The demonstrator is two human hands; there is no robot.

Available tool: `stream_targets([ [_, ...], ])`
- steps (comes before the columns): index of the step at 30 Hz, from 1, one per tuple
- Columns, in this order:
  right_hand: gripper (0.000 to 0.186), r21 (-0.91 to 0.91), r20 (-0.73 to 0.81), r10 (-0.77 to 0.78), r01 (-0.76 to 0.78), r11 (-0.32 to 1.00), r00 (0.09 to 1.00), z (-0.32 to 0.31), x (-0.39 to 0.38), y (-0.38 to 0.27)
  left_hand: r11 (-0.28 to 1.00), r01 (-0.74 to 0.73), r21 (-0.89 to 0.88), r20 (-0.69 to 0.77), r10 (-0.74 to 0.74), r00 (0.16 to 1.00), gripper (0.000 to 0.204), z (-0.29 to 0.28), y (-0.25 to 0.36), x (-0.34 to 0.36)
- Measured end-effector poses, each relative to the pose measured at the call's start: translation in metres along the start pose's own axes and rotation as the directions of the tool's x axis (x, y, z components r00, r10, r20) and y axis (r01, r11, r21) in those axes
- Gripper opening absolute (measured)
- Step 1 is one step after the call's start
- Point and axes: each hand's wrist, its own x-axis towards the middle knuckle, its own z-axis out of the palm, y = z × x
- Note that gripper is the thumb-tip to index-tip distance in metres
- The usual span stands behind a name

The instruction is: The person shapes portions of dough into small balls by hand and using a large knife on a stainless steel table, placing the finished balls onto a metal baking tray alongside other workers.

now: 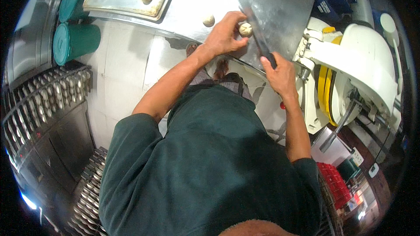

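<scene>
A small, pale dough ball (246, 29) with cut lines across its top sits on the metal table (280, 0). My left hand (223, 34) curves around it from the left, with thumb and forefinger at its two sides. In my right hand (280, 75) is the black handle of a long-bladed knife (257, 28). Its blade, smeared by motion, slants just right of the ball. A second dough ball (208, 20) lies left of my left hand's fingers, near the table's front edge.
A baking tray (124, 6) with several dough balls rests at the table's far left. Green bins (76, 41) stand on the floor beyond the table's left end. A large white machine (367, 61) with a yellow band stands close on my right. Racks (48, 96) are at left.
</scene>
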Motion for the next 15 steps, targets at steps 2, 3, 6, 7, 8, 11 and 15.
stream_targets([
  [2, 0.031, -0.04, -0.057, -0.003, 0.001, 0.999, 0.998, -0.004, 0.007, -0.004, 0.975, -0.055, 0.216, 0.073, 0.04, 0.997, 0.065, 0.004, -0.008, 0.0],
  [3, 0.031, -0.124, -0.123, -0.065, 0.05, 0.991, 0.99, -0.001, 0.016, 0.0, 0.984, -0.031, 0.173, 0.059, 0.021, 0.998, 0.065, 0.008, -0.011, 0.0],
  [6, 0.035, -0.252, -0.159, -0.156, 0.113, 0.961, 0.975, 0.008, 0.046, 0.015, 0.988, -0.067, 0.138, 0.053, 0.06, 0.997, 0.064, 0.006, -0.009, 0.003],
  [7, 0.038, -0.295, -0.159, -0.216, 0.162, 0.942, 0.963, 0.009, 0.055, 0.027, 0.989, -0.12, 0.092, 0.038, 0.117, 0.992, 0.064, -0.001, -0.005, 0.001],
  [8, 0.041, -0.338, -0.16, -0.273, 0.207, 0.918, 0.949, 0.013, 0.063, 0.026, 0.982, -0.136, 0.131, -0.008, 0.138, 0.99, 0.065, -0.008, 0.001, -0.003],
  [11, 0.056, -0.234, -0.103, -0.125, 0.098, 0.967, 0.987, 0.012, 0.068, -0.02, 0.994, 0.024, 0.109, -0.15, -0.008, 0.989, 0.063, -0.076, 0.02, -0.009],
  [15, 0.072, -0.005, -0.014, -0.323, 0.323, 0.946, 0.946, 0.056, 0.092, -0.075, 0.89, 0.239, 0.388, -0.5, -0.014, 0.866, 0.061, -0.205, -0.016, -0.002],
])
